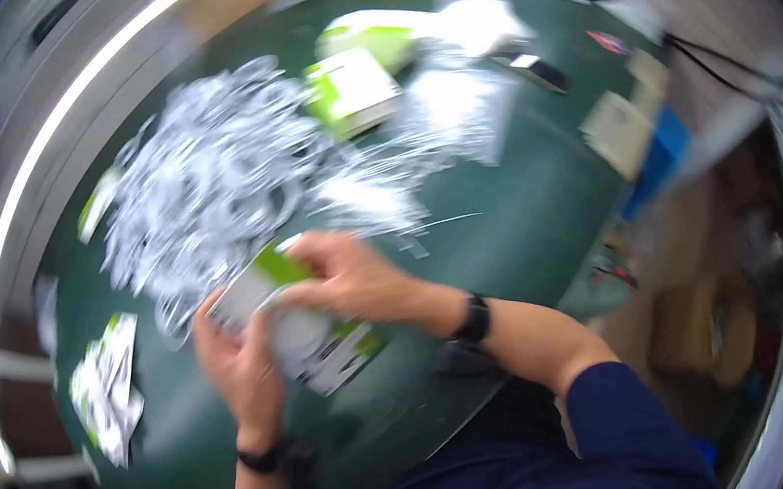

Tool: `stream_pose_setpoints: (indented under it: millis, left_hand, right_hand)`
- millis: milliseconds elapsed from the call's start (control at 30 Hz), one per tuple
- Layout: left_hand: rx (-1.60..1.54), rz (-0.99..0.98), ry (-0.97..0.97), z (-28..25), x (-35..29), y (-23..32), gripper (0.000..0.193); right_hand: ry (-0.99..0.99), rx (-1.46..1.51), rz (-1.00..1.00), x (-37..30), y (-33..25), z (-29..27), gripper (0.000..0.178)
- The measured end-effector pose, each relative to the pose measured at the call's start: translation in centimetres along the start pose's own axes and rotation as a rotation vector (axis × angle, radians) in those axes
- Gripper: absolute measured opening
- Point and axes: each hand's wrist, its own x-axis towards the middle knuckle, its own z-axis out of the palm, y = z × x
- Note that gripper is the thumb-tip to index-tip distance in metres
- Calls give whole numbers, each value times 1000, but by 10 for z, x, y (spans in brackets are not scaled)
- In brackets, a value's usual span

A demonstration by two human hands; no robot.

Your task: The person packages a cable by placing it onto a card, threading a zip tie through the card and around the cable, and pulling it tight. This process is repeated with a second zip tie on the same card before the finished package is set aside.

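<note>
Head camera: both bare hands are raised over the near part of a green-topped table, working on one white-and-green packet. Left hand grips the packet's left edge between thumb and fingers. Right hand pinches its far right portion between thumb and forefinger. A pale rounded area at the packet's middle is too blurred to identify. Black bands are noted at the left wrist and right wrist.

Beyond the hands, on the far left, lies a large heap of white coiled cables. Just right of it are thin white strips and clear plastic bags. A green-and-white box sits at the far middle, near a dark, flat, phone-like object farther right. At the left edge, well apart from the heap's far end, lie crumpled white-and-green wrappers.
</note>
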Motion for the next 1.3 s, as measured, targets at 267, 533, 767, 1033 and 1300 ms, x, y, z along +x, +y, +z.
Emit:
stream_pose_setpoints:
  millis: [267, 533, 767, 1033, 1300]
  left_hand:
    - [12, 312, 115, 8, -9, 2, 59]
    - [264, 358, 30, -9, -7, -9, 30]
    - [201, 339, 103, -2, -11, -12, 23]
    - [294, 360, 181, 0, -12, -12, 22]
    - [334, 358, 190, 2, -12, -12, 21]
  right_hand:
    - [93, -67, -362, -9, 1, 26, 51]
    - [107, -457, -538, -9, 7, 22, 39]
    - [208, -297, -457, -14, 4, 31, 25]
    - [291, -534, -673, -10, 4, 38, 21]
    - [285, -496, -665, -8, 13, 40, 22]
